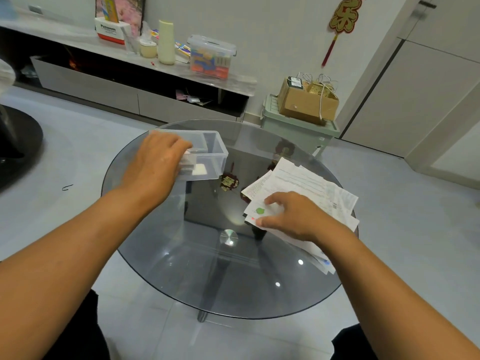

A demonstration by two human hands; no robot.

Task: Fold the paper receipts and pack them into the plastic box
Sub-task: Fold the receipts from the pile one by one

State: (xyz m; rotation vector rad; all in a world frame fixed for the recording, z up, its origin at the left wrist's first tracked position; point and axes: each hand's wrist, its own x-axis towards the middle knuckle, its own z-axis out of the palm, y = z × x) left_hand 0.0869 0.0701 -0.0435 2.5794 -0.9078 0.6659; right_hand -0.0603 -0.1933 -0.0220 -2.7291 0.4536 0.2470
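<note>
Left hand [153,162]: reaches over the near left part of the plastic box [207,154], palm down; its fingers [181,146] curl down past the rim into the box. Whether they pinch anything inside I cannot tell, as the back of the hand hides the tips.
Right hand [293,216]: rests palm down on the paper receipts [306,183]; thumb and fingers are loosely spread and bent, pressing on the top slips at the pile's near left edge. No clear pinch shows.
Plastic box: clear, open, no lid on it, standing on the counter [207,268] at the far left; its left wall is hidden behind the left hand.
Box contents: white and printed folded slips lie on the bottom, just under and right of the left fingers; seen through the wall they blur, so their count cannot be told.
Paper receipts: a loose, overlapping pile fanning away to the right and beyond the right fingers; one slip by the thumb bears a green mark, one below it a red mark. Print too small to read. The near end of the pile is covered by the right wrist.
Counter: round smoked glass; reflections and a base show through it.
Beyond both hands: a long shelf [78,40] with a lidded storage tub [210,55], blurred.
</note>
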